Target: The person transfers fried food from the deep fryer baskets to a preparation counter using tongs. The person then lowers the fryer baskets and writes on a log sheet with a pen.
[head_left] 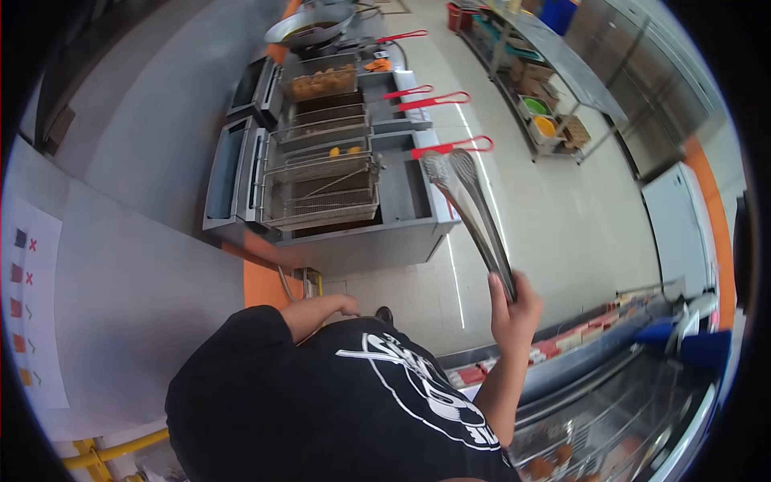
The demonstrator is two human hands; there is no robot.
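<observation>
A pale tiled floor [554, 217] fills the middle of the frame, glossy with a long streak of reflected light. At upper centre stands a steel fryer station [337, 169] with wire baskets [321, 181] and red handles [454, 146]; a wok [309, 28] sits above it. A grey wall [128, 273] covers the left, bearing a white chart [28, 305]. Steel shelving [538, 88] runs along the upper right, beside steel cabinets [642, 72]. A glass display counter [610, 402] occupies the lower right.

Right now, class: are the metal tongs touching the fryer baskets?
Apart. The head view shows the right hand holding the tongs up in the air, their tips well clear of the fryer baskets.
</observation>
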